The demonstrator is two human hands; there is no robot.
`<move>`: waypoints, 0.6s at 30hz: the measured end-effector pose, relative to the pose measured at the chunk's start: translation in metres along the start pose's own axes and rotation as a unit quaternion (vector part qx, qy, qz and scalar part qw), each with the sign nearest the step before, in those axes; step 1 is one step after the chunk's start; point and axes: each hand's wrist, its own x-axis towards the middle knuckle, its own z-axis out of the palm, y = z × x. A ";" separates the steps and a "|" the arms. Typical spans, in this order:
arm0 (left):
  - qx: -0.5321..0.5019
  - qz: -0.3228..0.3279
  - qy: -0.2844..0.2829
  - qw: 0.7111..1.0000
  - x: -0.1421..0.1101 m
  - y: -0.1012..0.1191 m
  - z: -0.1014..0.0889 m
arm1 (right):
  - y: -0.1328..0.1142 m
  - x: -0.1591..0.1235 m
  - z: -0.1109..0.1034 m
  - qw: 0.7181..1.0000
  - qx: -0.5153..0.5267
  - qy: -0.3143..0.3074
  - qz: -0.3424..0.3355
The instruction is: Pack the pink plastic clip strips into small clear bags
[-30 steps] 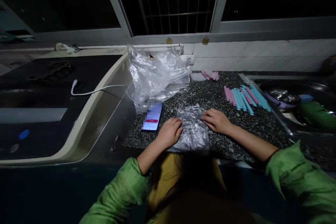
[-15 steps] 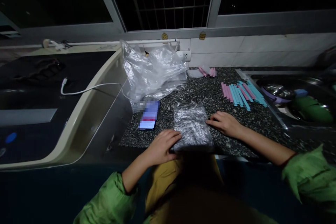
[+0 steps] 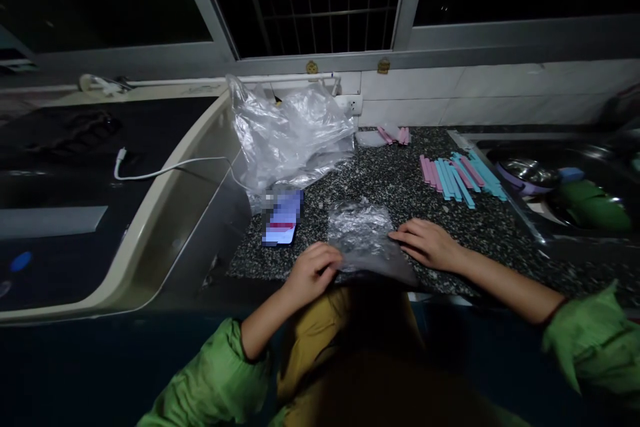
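A clear, crinkled plastic bag (image 3: 365, 237) lies at the front edge of the dark speckled counter, between my two hands. At its left side, my left hand (image 3: 315, 270) has thumb and fingers closed on the film. My right hand (image 3: 433, 243) rests on the counter at the opposite side, fingers stretched out and their tips touching the bag's edge. To the left of the bag lies a phone (image 3: 284, 219) with its screen lit.
Pink and light-blue strips (image 3: 453, 177) are piled at the right, near a sink (image 3: 525, 220) holding dishes. Behind the phone stands a big heap of clear plastic (image 3: 295, 133). More pink strips (image 3: 403, 136) lie by the tiled wall. A white cable (image 3: 175, 165) crosses the appliance at left.
The near part of the bag has smoothed and spread toward the right front. My left thumb has come closer to the fingers, and my right hand has shifted slightly nearer me.
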 end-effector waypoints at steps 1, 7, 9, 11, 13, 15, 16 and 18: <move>-0.012 -0.006 0.017 1.000 0.002 0.000 0.001 | -0.001 0.001 0.001 1.000 0.011 0.002 0.006; -0.018 0.006 0.010 1.000 0.007 -0.004 0.000 | -0.007 0.006 0.012 0.992 0.100 0.071 0.038; 0.021 0.010 -0.036 0.999 0.008 -0.009 -0.004 | -0.008 0.006 0.016 0.986 0.132 0.094 0.046; 0.076 0.000 -0.080 0.994 0.010 -0.014 -0.006 | -0.008 0.006 0.018 0.980 0.159 0.108 0.059; 0.118 -0.014 -0.100 0.988 0.014 -0.018 -0.006 | -0.007 0.006 0.019 0.975 0.179 0.110 0.077; 0.129 -0.023 -0.105 0.986 0.019 -0.020 -0.001 | -0.005 0.006 0.018 0.971 0.196 0.100 0.097; 0.125 -0.027 -0.106 0.986 0.022 -0.021 0.002 | -0.004 0.006 0.018 0.969 0.203 0.092 0.108; 0.105 -0.034 -0.105 0.988 0.028 -0.021 0.008 | -0.003 0.006 0.017 0.965 0.215 0.073 0.129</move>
